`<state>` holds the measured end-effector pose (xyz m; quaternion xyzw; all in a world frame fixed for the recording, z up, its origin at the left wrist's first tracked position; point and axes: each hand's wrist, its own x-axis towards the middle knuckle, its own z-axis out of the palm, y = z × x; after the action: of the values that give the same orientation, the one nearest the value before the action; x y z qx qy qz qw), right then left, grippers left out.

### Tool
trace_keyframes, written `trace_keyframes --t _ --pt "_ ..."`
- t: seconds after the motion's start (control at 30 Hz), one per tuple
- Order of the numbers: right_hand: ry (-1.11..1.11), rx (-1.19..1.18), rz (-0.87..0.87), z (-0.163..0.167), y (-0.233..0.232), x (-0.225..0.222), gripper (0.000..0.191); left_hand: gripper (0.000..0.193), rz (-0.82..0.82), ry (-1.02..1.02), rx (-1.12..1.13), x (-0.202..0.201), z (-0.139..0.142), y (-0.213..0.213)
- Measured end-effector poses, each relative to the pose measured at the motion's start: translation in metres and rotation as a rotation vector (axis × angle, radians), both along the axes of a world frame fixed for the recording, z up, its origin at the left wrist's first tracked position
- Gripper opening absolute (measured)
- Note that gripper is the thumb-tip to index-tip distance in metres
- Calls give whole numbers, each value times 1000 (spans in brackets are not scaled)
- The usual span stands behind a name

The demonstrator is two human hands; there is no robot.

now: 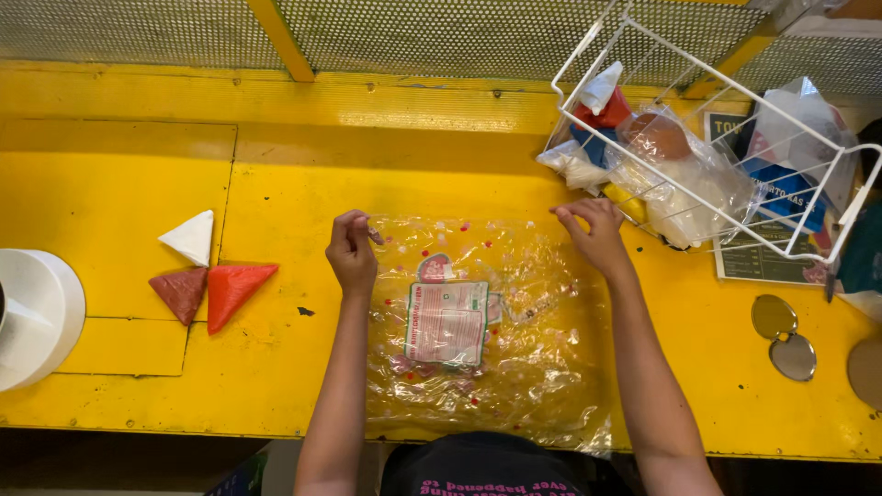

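Note:
A clear plastic bag [514,358] with red dots and a printed label lies flat on the yellow table [294,184] in front of me. My left hand [352,253] pinches the bag's far left corner. My right hand [595,234] pinches its far right corner. Both arms stretch forward along the bag's sides.
Three folded triangles, white [190,236], dark red [182,292] and bright red [231,290], lie at the left. A white round container [37,312] sits at the left edge. A white wire basket [707,119] with crumpled bags stands at the back right. Two round metal discs [783,336] lie at the right.

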<state>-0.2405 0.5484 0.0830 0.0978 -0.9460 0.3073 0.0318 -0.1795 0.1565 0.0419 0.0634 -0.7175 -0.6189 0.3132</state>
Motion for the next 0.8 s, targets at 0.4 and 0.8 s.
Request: trace_keyframes --t 0.4,0.8 --pt "-504 -354 259 26 5 -13 30 17 53 57 21 16 22 -18" --pt "341 24 258 59 -34 33 11 23 229 -166 -85 30 49 -46"
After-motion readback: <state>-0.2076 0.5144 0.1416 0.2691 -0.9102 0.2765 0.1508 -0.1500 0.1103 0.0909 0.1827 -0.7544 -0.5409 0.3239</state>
